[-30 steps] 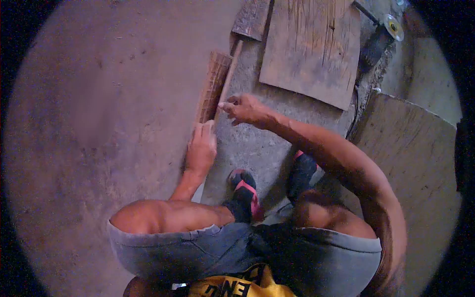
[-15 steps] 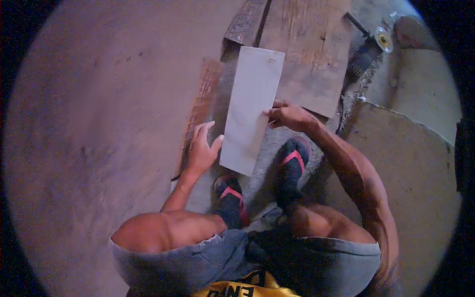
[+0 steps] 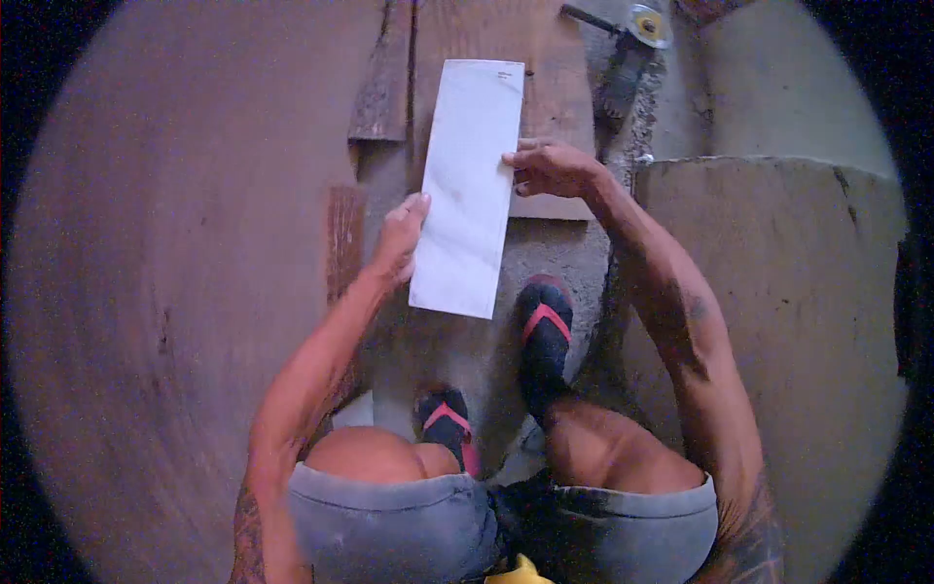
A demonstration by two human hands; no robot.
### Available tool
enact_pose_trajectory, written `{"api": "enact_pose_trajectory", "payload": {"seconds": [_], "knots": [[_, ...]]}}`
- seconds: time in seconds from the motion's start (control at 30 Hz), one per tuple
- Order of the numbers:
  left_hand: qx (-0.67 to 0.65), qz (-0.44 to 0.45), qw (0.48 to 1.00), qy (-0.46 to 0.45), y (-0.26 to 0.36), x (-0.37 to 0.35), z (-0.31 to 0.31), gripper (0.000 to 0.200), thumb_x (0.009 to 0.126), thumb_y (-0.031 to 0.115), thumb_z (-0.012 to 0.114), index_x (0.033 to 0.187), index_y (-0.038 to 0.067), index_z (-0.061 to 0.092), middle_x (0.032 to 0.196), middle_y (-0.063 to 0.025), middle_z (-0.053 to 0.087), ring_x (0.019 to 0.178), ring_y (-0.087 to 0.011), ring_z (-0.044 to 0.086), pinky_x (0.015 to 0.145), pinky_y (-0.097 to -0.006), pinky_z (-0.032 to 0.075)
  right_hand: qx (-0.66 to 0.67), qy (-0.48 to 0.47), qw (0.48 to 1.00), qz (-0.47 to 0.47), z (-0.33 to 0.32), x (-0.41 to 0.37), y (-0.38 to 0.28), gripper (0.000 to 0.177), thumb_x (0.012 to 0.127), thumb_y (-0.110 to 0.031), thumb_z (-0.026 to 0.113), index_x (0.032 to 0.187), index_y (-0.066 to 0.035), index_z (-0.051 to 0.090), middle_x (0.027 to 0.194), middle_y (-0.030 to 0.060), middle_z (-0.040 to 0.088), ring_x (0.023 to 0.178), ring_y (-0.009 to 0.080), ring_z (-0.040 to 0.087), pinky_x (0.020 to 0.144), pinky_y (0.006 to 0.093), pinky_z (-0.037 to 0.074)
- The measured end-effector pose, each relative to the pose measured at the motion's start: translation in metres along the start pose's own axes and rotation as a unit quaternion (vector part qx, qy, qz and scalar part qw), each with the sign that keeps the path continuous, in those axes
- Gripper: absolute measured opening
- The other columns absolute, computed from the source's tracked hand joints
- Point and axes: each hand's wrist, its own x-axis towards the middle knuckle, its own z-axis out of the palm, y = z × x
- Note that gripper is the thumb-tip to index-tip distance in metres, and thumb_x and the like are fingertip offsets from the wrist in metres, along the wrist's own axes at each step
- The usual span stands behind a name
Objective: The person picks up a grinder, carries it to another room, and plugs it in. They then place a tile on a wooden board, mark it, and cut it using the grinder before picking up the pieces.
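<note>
A long white tile is held up in front of me, its narrow ends pointing away and toward me. My left hand is closed on its left edge, thumb on the near face and the fingers hidden behind. On the opposite edge, a little farther up, my right hand grips it with the thumb on top and fingers partly underneath. A small printed mark shows at the tile's far right corner.
Wooden boards lie beyond the tile, and a narrow wood strip is to the left. An angle grinder with a yellow-centred disc rests at the upper right. A large brownish sheet covers the right side. My sandalled feet are below.
My left hand, open and apart from the tile before, has closed on its left edge. My right hand keeps its hold. The camera view has shifted, and the tile stands more upright in it.
</note>
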Motion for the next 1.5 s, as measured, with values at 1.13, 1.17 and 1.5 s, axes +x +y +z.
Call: {"api": "enact_pose_trajectory", "payload": {"seconds": [1.13, 1.17, 1.5], "knots": [[0.807, 0.094, 0.582, -0.032, 0.124, 0.188, 0.065, 0.051, 0.091, 0.046, 0.053, 0.103, -0.001, 0.069, 0.105, -0.024, 0.067, 0.096, -0.0399, 0.066, 0.086, -0.0484, 0.052, -0.266, 0.69, 0.665, 0.102, -0.142, 0.022, -0.1, 0.092, 0.071, -0.052, 0.074, 0.133, 0.006, 0.039, 0.135, 0.0271, 0.047, 0.123, 0.0424, 0.05, 0.101, 0.0479, 0.044], [0.817, 0.09, 0.569, -0.038, 0.118, 0.175, 0.068, 0.051, 0.09, 0.046, 0.055, 0.102, -0.001, 0.069, 0.104, -0.0234, 0.068, 0.095, -0.0395, 0.067, 0.085, -0.0487, 0.052, -0.263, 0.69, 0.667, 0.098, -0.139, 0.018, -0.096, 0.092, 0.071, -0.051, 0.075, 0.133, 0.006, 0.039, 0.134, 0.027, 0.048, 0.122, 0.0419, 0.051, 0.101, 0.0473, 0.044], [0.846, 0.139, 0.502, -0.115, 0.158, 0.141, 0.11, 0.04, 0.088, 0.04, 0.063, 0.095, 0.001, 0.068, 0.099, -0.0202, 0.069, 0.092, -0.0384, 0.067, 0.079, -0.0479, 0.053, -0.264, 0.704, 0.655, 0.075, -0.177, 0.027, -0.092, 0.075, 0.063, -0.038, 0.08, 0.12, 0.004, 0.055, 0.114, 0.0201, 0.065, 0.106, 0.033, 0.065, 0.093, 0.0406, 0.051]]}}
